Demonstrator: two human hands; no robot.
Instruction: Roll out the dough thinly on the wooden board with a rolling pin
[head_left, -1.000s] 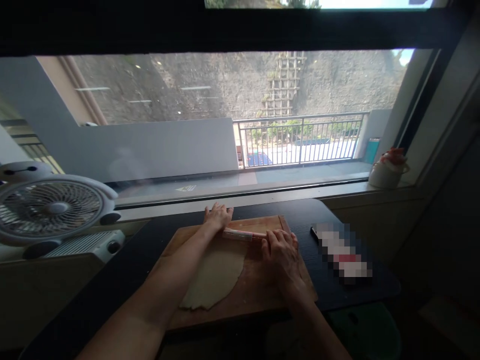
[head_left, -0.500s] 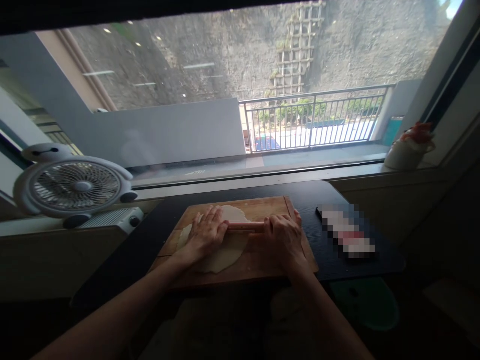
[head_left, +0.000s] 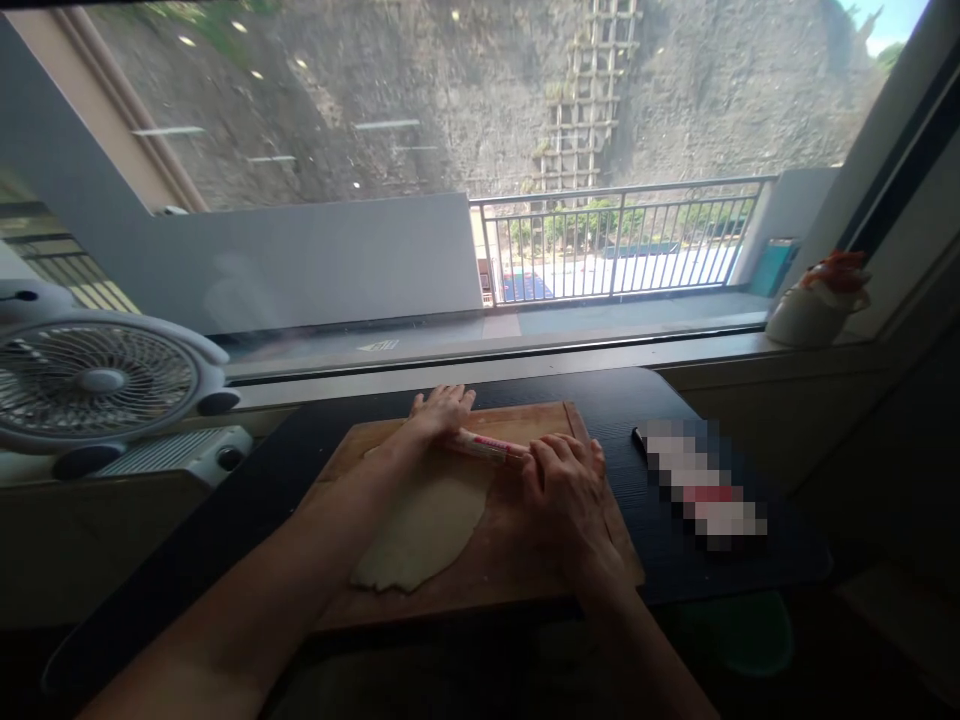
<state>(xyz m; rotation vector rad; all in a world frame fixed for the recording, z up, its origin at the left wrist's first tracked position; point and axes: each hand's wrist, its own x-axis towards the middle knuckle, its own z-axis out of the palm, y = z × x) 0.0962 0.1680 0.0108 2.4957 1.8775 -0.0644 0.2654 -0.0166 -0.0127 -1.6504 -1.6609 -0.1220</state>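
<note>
A flat sheet of pale dough (head_left: 431, 525) lies on the wooden cutting board (head_left: 517, 565), its edge uneven at the front. Across the dough's far part rests a pinkish rolling pin (head_left: 487, 447) with printed markings. My left hand (head_left: 442, 405) lies over the pin's left end near the board's far edge, its fingers stretched out forward and the palm pressing down. The fingers of my right hand (head_left: 566, 475) are curled round the pin's right end. My left forearm hides part of the dough's left side.
The board sits on a dark table (head_left: 600, 395) before a window. A blurred-out flat object (head_left: 697, 480) lies right of the board. A white fan (head_left: 105, 380) stands at the left, and a white pot (head_left: 806, 310) with an orange figure stands on the sill.
My left hand has moved forward and the rolling pin has turned, its left end now farther away. My right hand stays at the other end. The camera view has shifted slightly.
</note>
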